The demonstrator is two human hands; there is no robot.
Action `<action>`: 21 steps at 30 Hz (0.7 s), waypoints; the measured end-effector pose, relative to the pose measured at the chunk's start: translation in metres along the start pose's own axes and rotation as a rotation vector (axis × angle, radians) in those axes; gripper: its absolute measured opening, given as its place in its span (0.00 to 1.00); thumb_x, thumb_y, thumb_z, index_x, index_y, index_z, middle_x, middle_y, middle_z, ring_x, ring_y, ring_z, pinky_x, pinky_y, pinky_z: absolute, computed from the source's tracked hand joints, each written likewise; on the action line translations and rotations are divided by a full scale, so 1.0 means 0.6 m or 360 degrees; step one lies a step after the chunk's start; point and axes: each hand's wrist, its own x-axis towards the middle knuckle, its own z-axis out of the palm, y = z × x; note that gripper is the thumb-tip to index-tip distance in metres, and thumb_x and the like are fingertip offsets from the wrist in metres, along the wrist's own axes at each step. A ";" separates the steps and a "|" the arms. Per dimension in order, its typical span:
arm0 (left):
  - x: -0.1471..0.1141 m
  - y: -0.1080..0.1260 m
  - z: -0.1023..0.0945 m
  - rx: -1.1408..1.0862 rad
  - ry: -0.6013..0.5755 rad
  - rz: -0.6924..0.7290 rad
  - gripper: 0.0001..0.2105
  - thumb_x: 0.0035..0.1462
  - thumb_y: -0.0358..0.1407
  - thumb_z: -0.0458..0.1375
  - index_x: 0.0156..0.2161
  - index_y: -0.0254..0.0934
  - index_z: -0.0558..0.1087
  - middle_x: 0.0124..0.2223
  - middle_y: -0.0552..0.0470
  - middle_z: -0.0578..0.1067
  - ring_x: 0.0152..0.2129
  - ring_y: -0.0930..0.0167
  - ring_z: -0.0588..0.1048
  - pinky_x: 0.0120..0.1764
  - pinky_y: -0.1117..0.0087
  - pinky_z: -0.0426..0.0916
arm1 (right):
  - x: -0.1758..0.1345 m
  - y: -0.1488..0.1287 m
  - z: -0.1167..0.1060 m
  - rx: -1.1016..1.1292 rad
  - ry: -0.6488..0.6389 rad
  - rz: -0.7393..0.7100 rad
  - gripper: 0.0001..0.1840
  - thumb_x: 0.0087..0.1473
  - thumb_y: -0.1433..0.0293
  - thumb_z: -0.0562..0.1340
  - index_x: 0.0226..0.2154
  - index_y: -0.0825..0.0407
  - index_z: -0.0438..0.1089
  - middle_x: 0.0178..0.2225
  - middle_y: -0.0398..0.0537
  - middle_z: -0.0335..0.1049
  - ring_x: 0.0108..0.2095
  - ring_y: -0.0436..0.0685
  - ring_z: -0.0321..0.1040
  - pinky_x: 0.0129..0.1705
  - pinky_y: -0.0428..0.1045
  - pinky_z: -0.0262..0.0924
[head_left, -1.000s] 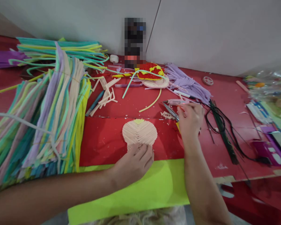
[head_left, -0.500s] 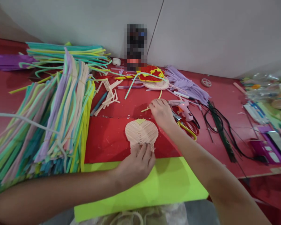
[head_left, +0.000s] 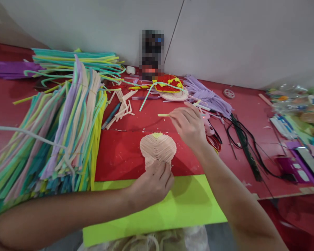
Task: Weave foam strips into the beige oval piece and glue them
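My left hand (head_left: 154,183) is closed over the narrow lower end of a pale peach shape (head_left: 158,148) made of pipe cleaners laid side by side in slanting rows. A small yellow patch (head_left: 157,135) sits at the top of that shape. Above and to the right, my right hand (head_left: 187,123) pinches a short yellow pipe cleaner (head_left: 163,115), whose end sticks out to the left. Partly hidden behind my right hand lies a pink glue gun (head_left: 208,126).
A red board (head_left: 115,157) and a lime green sheet (head_left: 188,198) lie below the work. Bundled pipe cleaners (head_left: 60,129) are heaped at left, lilac ones (head_left: 209,94) at the back. Peach offcuts (head_left: 123,106) and a black cable (head_left: 253,146) lie about. A blurred-out upright object (head_left: 153,52) leans on the wall.
My right hand has lifted and shifted slightly right with the yellow pipe cleaner, now covering more of the glue gun and the yellow-handled tool. My left hand stays on the peach shape.
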 end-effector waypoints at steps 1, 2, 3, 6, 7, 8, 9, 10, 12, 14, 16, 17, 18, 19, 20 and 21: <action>0.000 -0.001 0.002 -0.0005 0.0023 0.0010 0.15 0.62 0.33 0.48 0.50 0.28 0.69 0.50 0.42 0.74 0.46 0.63 0.72 0.49 0.60 0.65 | -0.003 -0.009 -0.004 -0.0003 0.0010 0.0013 0.10 0.60 0.73 0.53 0.38 0.48 0.68 0.39 0.47 0.74 0.43 0.57 0.67 0.55 0.60 0.54; 0.000 -0.003 0.005 -0.0010 0.0041 0.0014 0.15 0.62 0.33 0.48 0.50 0.29 0.69 0.50 0.42 0.73 0.46 0.63 0.72 0.49 0.60 0.65 | -0.008 -0.017 -0.006 -0.0006 0.0024 0.0033 0.09 0.60 0.73 0.53 0.38 0.48 0.69 0.38 0.47 0.74 0.42 0.57 0.67 0.54 0.60 0.54; 0.001 -0.004 0.007 -0.0012 0.0055 0.0008 0.15 0.62 0.34 0.48 0.50 0.29 0.69 0.50 0.42 0.73 0.45 0.62 0.72 0.48 0.60 0.65 | -0.014 -0.025 -0.004 -0.0003 0.0040 0.0052 0.09 0.60 0.72 0.54 0.37 0.48 0.69 0.36 0.47 0.74 0.41 0.57 0.67 0.54 0.59 0.55; 0.005 -0.011 0.011 -0.0009 0.0038 -0.0052 0.16 0.62 0.34 0.48 0.51 0.27 0.68 0.50 0.40 0.72 0.45 0.62 0.72 0.47 0.60 0.66 | -0.036 -0.038 0.014 0.0044 0.0056 0.0117 0.06 0.59 0.72 0.56 0.36 0.50 0.69 0.34 0.47 0.73 0.40 0.57 0.66 0.51 0.56 0.57; 0.006 -0.012 0.009 -0.0012 0.0010 -0.0079 0.16 0.62 0.33 0.48 0.52 0.27 0.67 0.50 0.40 0.72 0.45 0.62 0.72 0.47 0.60 0.66 | -0.043 -0.040 0.022 0.0067 0.0039 0.0139 0.06 0.58 0.71 0.57 0.35 0.50 0.70 0.34 0.47 0.73 0.40 0.57 0.66 0.50 0.55 0.58; 0.007 -0.014 0.006 -0.0019 -0.0024 -0.0107 0.16 0.62 0.32 0.47 0.52 0.27 0.67 0.50 0.40 0.72 0.45 0.62 0.72 0.47 0.61 0.66 | -0.050 -0.040 0.030 0.0093 0.0019 0.0158 0.05 0.58 0.71 0.57 0.34 0.51 0.70 0.34 0.47 0.73 0.40 0.57 0.66 0.48 0.55 0.59; 0.009 -0.015 0.000 -0.0034 -0.0058 -0.0132 0.16 0.61 0.30 0.47 0.52 0.26 0.67 0.49 0.40 0.72 0.45 0.63 0.72 0.47 0.61 0.67 | -0.055 -0.040 0.037 0.0124 -0.0003 0.0176 0.05 0.58 0.71 0.58 0.34 0.51 0.70 0.33 0.47 0.73 0.39 0.57 0.66 0.46 0.54 0.59; 0.009 -0.016 -0.009 -0.0057 -0.0103 -0.0159 0.16 0.61 0.29 0.47 0.51 0.27 0.68 0.48 0.40 0.72 0.44 0.63 0.72 0.46 0.61 0.67 | -0.059 -0.040 0.042 0.0161 -0.0018 0.0195 0.06 0.58 0.71 0.58 0.33 0.51 0.70 0.33 0.47 0.73 0.39 0.56 0.65 0.45 0.54 0.59; 0.010 -0.017 -0.033 -0.0123 -0.0192 -0.0213 0.15 0.58 0.27 0.47 0.49 0.27 0.69 0.45 0.42 0.73 0.41 0.64 0.73 0.43 0.63 0.69 | -0.064 -0.037 0.049 0.0250 -0.0033 0.0232 0.06 0.58 0.71 0.58 0.33 0.51 0.71 0.32 0.47 0.72 0.38 0.56 0.65 0.44 0.54 0.59; 0.009 -0.021 -0.062 -0.0179 -0.0325 -0.0302 0.15 0.55 0.25 0.48 0.47 0.28 0.70 0.40 0.44 0.74 0.36 0.65 0.73 0.40 0.63 0.70 | -0.065 -0.035 0.050 0.0346 -0.0048 0.0268 0.06 0.58 0.71 0.58 0.34 0.50 0.71 0.33 0.47 0.72 0.38 0.56 0.65 0.44 0.53 0.59; 0.009 -0.034 -0.088 -0.0205 -0.0394 -0.0364 0.15 0.51 0.24 0.49 0.43 0.30 0.71 0.38 0.44 0.74 0.33 0.64 0.73 0.34 0.63 0.71 | -0.065 -0.032 0.048 0.0433 -0.0053 0.0293 0.06 0.58 0.71 0.58 0.34 0.50 0.72 0.33 0.47 0.72 0.38 0.55 0.65 0.43 0.53 0.59; 0.010 -0.044 -0.099 -0.0207 -0.0430 -0.0388 0.15 0.49 0.23 0.49 0.42 0.31 0.71 0.37 0.44 0.74 0.31 0.64 0.73 0.32 0.62 0.71 | -0.066 -0.031 0.047 0.0471 -0.0045 0.0301 0.06 0.57 0.71 0.59 0.34 0.49 0.72 0.33 0.47 0.72 0.37 0.55 0.65 0.43 0.53 0.59; 0.011 -0.056 -0.106 -0.0208 -0.0448 -0.0409 0.15 0.48 0.23 0.49 0.42 0.31 0.71 0.38 0.44 0.73 0.31 0.63 0.72 0.31 0.62 0.70 | -0.066 -0.029 0.045 0.0503 -0.0027 0.0309 0.05 0.57 0.71 0.59 0.34 0.49 0.72 0.33 0.46 0.72 0.37 0.55 0.65 0.43 0.53 0.59; 0.013 -0.071 -0.110 -0.0202 -0.0446 -0.0452 0.15 0.47 0.22 0.49 0.41 0.31 0.71 0.37 0.44 0.73 0.30 0.64 0.72 0.31 0.62 0.70 | -0.067 -0.027 0.043 0.0529 -0.0004 0.0312 0.05 0.56 0.71 0.60 0.34 0.49 0.72 0.32 0.46 0.72 0.37 0.55 0.65 0.42 0.53 0.60; 0.016 -0.087 -0.111 -0.0204 -0.0435 -0.0497 0.16 0.47 0.21 0.49 0.41 0.32 0.71 0.37 0.44 0.73 0.30 0.64 0.72 0.32 0.61 0.70 | -0.069 -0.025 0.042 0.0547 0.0016 0.0313 0.05 0.56 0.71 0.60 0.34 0.49 0.73 0.32 0.46 0.72 0.36 0.55 0.65 0.42 0.53 0.60; 0.020 -0.104 -0.109 -0.0221 -0.0438 -0.0536 0.17 0.47 0.21 0.49 0.42 0.32 0.70 0.38 0.44 0.73 0.32 0.63 0.72 0.34 0.61 0.70 | -0.070 -0.023 0.040 0.0558 0.0029 0.0312 0.05 0.56 0.71 0.60 0.33 0.49 0.73 0.32 0.46 0.72 0.36 0.55 0.66 0.42 0.53 0.60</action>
